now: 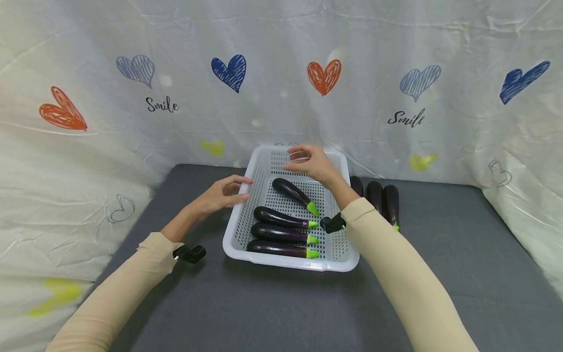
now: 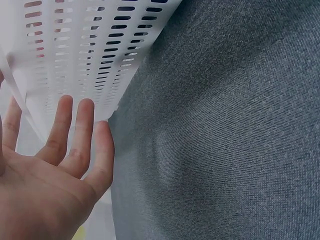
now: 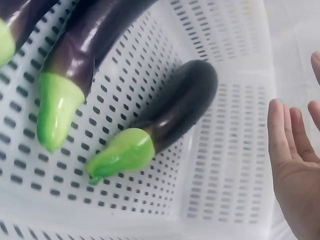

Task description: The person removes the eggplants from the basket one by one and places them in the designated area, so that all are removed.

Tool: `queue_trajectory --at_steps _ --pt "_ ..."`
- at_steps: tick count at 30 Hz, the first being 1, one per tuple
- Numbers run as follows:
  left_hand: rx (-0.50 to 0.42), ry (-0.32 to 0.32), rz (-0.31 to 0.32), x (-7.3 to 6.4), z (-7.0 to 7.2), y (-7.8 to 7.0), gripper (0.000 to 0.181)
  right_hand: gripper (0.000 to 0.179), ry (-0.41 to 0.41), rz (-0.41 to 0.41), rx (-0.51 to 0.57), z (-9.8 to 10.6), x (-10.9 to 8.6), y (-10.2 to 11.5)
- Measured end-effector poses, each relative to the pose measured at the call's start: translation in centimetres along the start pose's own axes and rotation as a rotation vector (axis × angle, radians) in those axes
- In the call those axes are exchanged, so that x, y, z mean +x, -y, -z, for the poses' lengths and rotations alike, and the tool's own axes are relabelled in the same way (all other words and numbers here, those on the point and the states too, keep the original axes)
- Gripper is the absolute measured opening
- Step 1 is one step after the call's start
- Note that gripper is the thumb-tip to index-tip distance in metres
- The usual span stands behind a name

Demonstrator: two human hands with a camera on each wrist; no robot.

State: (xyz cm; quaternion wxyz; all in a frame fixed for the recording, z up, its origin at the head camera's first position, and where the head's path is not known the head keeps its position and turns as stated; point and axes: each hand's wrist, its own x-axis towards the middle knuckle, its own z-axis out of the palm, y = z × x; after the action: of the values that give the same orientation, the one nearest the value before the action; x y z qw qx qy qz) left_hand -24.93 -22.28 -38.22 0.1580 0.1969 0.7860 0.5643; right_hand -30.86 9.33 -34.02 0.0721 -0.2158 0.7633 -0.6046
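Several dark purple eggplants with green caps lie in a white perforated basket. Three are side by side toward the near end, the nearest eggplant along the front wall. Farther back, another eggplant lies slanted, its cap toward the right. My left hand is at the basket's left rim, fingers extended beside the outer wall; whether it touches is unclear. Above the far part of the basket, my right hand holds nothing, its fingers loosely bent and apart from the eggplants.
Right of the basket, three more eggplants lie on the dark grey cloth-covered table, partly hidden by the right arm. A pale curtain printed with hearts hangs behind the table and along its sides.
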Motion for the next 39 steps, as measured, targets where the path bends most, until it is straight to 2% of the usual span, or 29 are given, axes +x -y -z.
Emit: queue_trajectory --at_steps 8,14,21,25,30,39 --pt "-0.003 -0.006 0.007 0.1 -0.1 -0.1 0.049 0.062 -0.044 -0.072 -0.086 -0.8 0.4 -2.4" --pt "-0.005 -0.005 0.014 0.1 0.0 0.0 0.049 0.073 -0.033 -0.121 -0.178 -1.7 0.3 -3.6" --pt "0.007 -0.005 0.009 0.0 -0.1 -0.1 0.049 0.075 -0.018 -0.181 -0.223 -3.0 0.3 -5.2" --pt "0.002 -0.002 0.009 0.0 -0.1 -0.1 0.048 0.065 -0.006 -0.172 -0.253 -3.5 0.4 -6.1" --pt "0.003 0.002 0.01 0.2 -0.1 -0.1 0.047 0.05 -0.053 -0.162 -0.272 -3.6 0.6 -6.3" --pt "-0.007 0.005 0.008 0.1 0.0 0.0 0.048 0.048 -0.118 -0.123 -0.192 -3.6 1.3 -5.3"
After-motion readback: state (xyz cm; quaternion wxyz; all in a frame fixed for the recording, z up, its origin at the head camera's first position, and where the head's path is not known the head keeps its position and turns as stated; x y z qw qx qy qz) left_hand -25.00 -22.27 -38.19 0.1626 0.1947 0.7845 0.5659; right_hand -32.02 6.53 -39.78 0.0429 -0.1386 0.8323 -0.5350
